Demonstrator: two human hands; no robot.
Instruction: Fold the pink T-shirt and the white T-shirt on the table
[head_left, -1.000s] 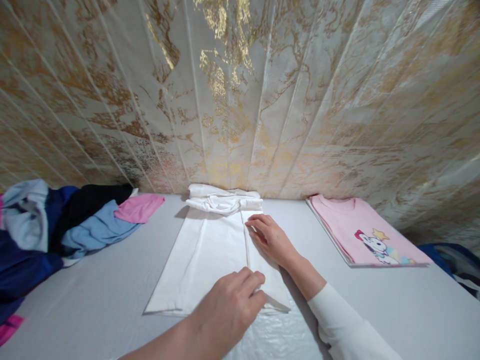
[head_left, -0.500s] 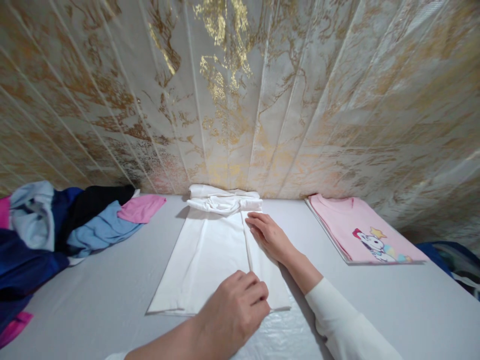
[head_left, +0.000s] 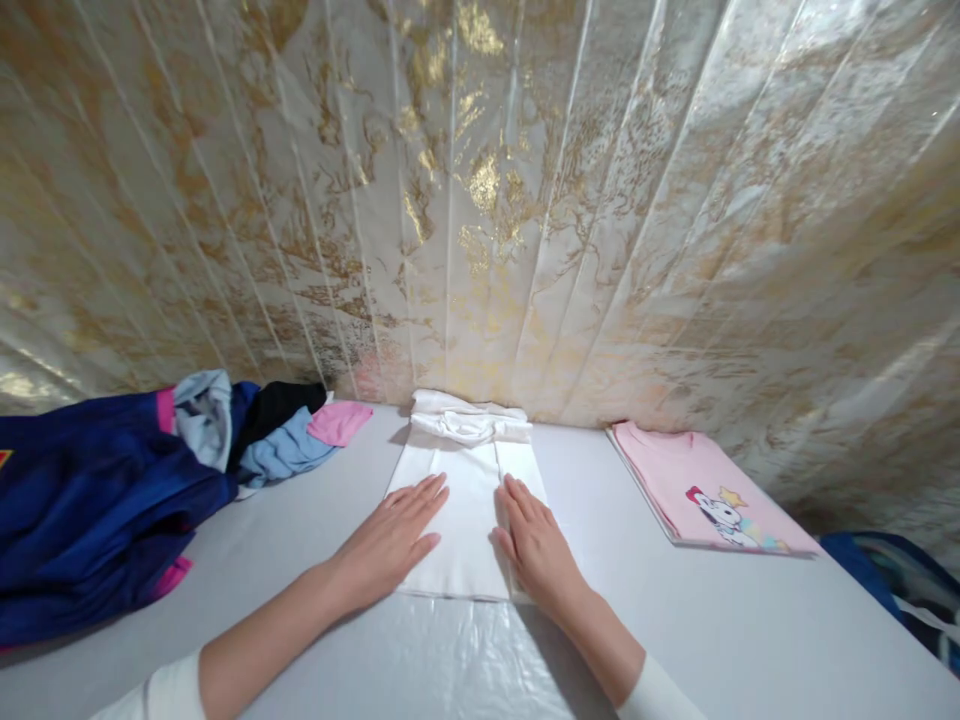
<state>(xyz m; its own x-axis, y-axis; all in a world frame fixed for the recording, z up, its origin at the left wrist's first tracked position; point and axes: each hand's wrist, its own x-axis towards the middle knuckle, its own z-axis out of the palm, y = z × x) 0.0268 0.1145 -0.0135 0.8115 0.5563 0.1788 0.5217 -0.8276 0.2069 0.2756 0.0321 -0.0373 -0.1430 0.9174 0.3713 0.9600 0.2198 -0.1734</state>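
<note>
White garment (head_left: 465, 520) lies folded lengthwise mid-tabletop (head_left: 300, 530), collar end bunched vs. the wall. L hand (head_left: 394, 540) & R hand (head_left: 534, 545) rest flat on it, fingers open, gripping nothing, prob. pinning the side folds. Loose clothes pile (head_left: 112, 500) at left, folded pink shirt (head_left: 705, 490) at right.

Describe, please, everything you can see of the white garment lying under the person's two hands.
The white garment looks like thin, soft cotton, folded lengthwise into a narrow panel with a straight crease right of centre. It lies flat on the grey table, its far end bunched against the gold-patterned wall, its near hem meeting a clear plastic sheet. The left hand and right hand press flat on it, palms down.
</note>
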